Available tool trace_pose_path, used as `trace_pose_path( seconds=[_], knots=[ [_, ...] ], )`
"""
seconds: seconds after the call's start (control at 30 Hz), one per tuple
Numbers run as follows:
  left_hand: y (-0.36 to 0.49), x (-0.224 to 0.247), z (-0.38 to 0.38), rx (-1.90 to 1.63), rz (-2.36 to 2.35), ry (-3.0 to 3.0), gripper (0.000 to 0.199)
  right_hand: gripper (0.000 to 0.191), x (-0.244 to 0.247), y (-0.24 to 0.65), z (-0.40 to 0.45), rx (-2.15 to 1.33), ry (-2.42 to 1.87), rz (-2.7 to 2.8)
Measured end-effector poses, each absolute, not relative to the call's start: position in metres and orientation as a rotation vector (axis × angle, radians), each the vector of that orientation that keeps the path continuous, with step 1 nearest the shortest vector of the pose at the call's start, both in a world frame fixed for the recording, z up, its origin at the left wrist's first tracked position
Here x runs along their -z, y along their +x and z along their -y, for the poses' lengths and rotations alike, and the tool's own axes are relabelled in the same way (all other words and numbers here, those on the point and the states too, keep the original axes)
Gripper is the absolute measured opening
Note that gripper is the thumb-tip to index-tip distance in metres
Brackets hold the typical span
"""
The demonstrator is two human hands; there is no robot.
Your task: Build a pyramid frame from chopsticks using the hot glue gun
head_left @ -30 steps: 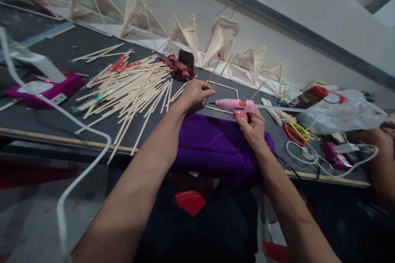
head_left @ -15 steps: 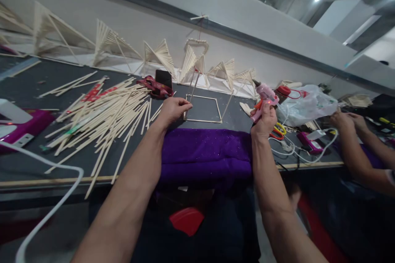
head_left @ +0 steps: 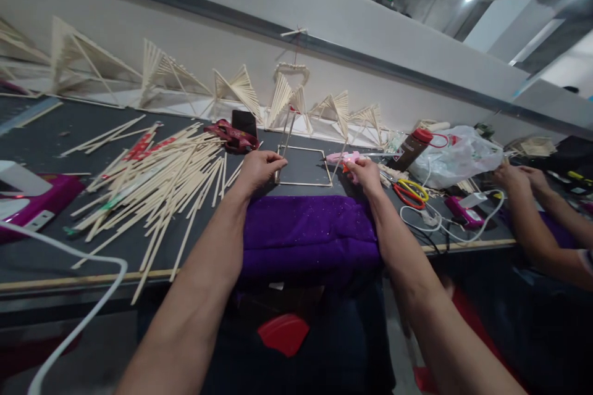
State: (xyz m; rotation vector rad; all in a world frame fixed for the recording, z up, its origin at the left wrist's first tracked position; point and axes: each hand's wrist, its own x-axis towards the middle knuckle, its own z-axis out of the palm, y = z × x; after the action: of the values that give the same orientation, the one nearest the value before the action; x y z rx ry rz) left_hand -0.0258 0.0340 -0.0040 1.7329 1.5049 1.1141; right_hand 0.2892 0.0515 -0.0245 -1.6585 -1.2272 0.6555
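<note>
1. Head view, far left: a magenta box (head_left: pixel 65 191) sits on the dark table (head_left: pixel 28 265), with a white cable (head_left: pixel 121 278) curving in front of it.
2. Next, a loose pile of wooden sticks (head_left: pixel 157 185) fans out, some ends poking past the table's near edge.
3. Behind the pile's right end lie a dark red strap (head_left: pixel 227 136) and a black object (head_left: pixel 244 121).
4. The left hand (head_left: pixel 260 171) pinches a thin upright stick (head_left: pixel 288 136) between thumb and fingertips.
5. Beside it, between the hands, a rectangular stick frame (head_left: pixel 304 184) lies flat; folded purple cloth (head_left: pixel 308 228) is nearer the person.
6. The right hand (head_left: pixel 365 174) grips a pink glue gun (head_left: pixel 349 157), nozzle pointing left by the frame's right side; whether they touch cannot be told.
7. Further right are red-and-yellow scissors (head_left: pixel 412 192), a brown bottle (head_left: pixel 412 149) and a clear plastic bag (head_left: pixel 456 160).
8. Far right, a co-worker's hands (head_left: pixel 512 180) are close together; what they hold is unclear.
</note>
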Motion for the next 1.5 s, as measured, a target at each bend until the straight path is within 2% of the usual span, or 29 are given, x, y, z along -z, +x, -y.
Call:
trace_pose_path(
  seconds=[0.2,0.3,0.37,0.43,0.57,0.73,1.03,1.5],
  knots=[
    [-0.025,0.003,-0.032,-1.109,-1.526,1.762,0.019,0.031,0.024,0.29,-0.058,-0.532,-1.885,1.364],
    [-0.023,0.003,-0.031,-1.109,-1.524,1.786,0.019,0.039,0.019,0.298,-0.041,-0.161,-2.007,1.507],
    [-0.022,0.003,-0.032,-1.112,-1.521,1.776,0.017,0.04,0.014,0.296,-0.022,0.118,-1.828,1.517],
    [-0.021,0.004,-0.033,-1.118,-1.527,1.787,0.015,0.036,0.009,0.281,-0.002,0.2,-1.51,1.631],
    [-0.022,0.006,-0.036,-1.094,-1.532,1.838,0.016,0.026,0.007,0.219,0.018,0.118,-1.192,2.194],
    [-0.025,0.009,-0.037,-0.977,-1.591,1.948,0.017,0.024,0.016,0.162,-0.008,0.102,-1.455,2.54],
    [-0.024,0.011,-0.032,-0.83,-1.728,1.951,0.007,0.03,0.015,0.151,-0.022,0.051,-1.526,2.59],
    [-0.024,0.014,-0.033,-0.807,-1.731,1.967,0.018,0.025,0.024,0.146,-0.034,-0.206,-1.597,2.393]
  ],
)
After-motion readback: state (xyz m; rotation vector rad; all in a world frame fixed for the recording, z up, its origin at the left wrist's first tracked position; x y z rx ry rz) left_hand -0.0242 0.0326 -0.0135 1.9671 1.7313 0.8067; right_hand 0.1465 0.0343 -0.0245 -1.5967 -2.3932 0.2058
